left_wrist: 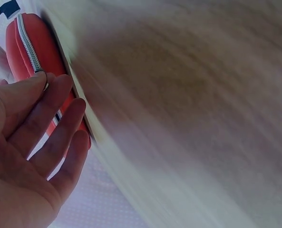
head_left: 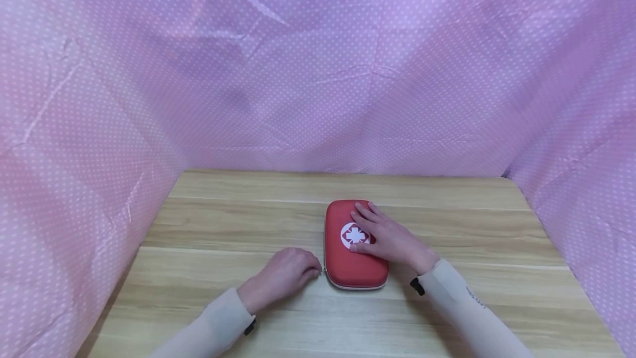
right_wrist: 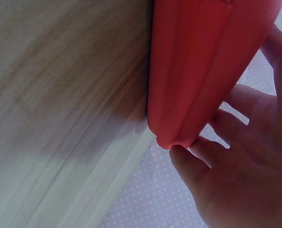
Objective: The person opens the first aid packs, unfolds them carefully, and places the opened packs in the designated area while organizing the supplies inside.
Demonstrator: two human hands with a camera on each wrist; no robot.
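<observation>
A red first-aid case (head_left: 348, 268) with a white cross emblem (head_left: 355, 235) lies flat on the table. My left hand (head_left: 284, 272) is at the case's near left corner. In the left wrist view its thumb and index finger pinch the zipper pull (left_wrist: 46, 81), while the other fingers reach loosely alongside. The silver zipper (left_wrist: 28, 46) runs along the side of the case, closed where it shows. Spread over the top of the lid, my right hand (head_left: 392, 239) rests with fairly straight fingers, partly covering the emblem. The right wrist view shows the case's plain red side (right_wrist: 193, 71) beside those fingers.
The wood-grain table (head_left: 233, 220) extends around the case on all sides. Pink polka-dot cloth (head_left: 318, 87) hangs behind it and down both sides. Both forearms wear light sleeves (head_left: 213, 314), each with a dark strap end at the wrist.
</observation>
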